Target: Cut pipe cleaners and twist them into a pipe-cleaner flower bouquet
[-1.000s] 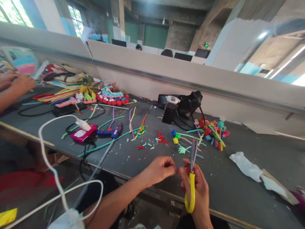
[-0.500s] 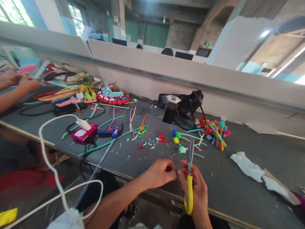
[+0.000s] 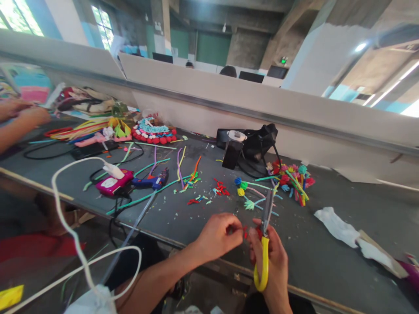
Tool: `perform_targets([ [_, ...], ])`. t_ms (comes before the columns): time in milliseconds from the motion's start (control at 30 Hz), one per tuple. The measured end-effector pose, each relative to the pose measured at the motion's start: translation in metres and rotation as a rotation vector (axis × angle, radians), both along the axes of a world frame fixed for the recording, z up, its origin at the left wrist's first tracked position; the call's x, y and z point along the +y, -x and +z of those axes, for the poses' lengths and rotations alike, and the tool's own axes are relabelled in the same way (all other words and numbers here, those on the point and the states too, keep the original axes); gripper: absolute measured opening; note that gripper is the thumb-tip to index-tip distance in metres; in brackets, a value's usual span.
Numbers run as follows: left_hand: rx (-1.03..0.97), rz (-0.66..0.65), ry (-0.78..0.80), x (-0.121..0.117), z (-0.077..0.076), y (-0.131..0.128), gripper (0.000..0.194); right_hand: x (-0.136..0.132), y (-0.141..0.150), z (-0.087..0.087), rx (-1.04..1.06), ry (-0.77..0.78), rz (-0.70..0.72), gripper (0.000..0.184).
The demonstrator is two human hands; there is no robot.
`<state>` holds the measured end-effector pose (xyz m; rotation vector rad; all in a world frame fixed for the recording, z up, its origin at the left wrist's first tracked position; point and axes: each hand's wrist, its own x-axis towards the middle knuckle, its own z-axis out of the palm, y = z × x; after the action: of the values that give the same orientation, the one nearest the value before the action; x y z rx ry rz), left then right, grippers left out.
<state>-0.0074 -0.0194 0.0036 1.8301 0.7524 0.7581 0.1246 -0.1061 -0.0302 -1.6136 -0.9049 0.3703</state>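
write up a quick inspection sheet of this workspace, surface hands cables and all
Surface: dark table, strewn with tiny pale scraps.
Things in hand: yellow-handled scissors, blades pointing away from the person; a small red piece between the hands.
Clutter: red snippets, glue gun, phone, black bag, bright flower bundle, crumpled white paper.
Left hand: fingers bent beside the red piece; grip unclear.
Right hand: holds the scissors.
Cables: white cable plugged into a pink power block and looping past the table edge; black cable hanging beneath.
Surroundings: low partition behind; another person's hands at far left.
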Motion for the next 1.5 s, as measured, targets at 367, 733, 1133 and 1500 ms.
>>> perform_targets([
  [367, -0.72, 0.051, 0.834, 0.008, 0.015, 0.004, 0.014, -0.015, 0.012, -0.025, -0.522, 0.03, 0.057, 0.042],
  [733, -0.663, 0.136, 0.683, 0.006, 0.008, 0.002, 0.013, -0.016, 0.014, -0.031, -0.619, 0.105, 0.063, 0.041],
  [1133, -0.642, 0.173, 0.626, 0.004, 0.009, 0.001, 0.013, -0.017, 0.018, -0.034, -0.54, 0.111, 0.044, 0.046],
  [1500, -0.143, -0.099, 0.56, 0.007, 0.007, 0.007, 0.007, -0.01, 0.01, -0.005, 0.318, 0.111, 0.12, 0.054],
])
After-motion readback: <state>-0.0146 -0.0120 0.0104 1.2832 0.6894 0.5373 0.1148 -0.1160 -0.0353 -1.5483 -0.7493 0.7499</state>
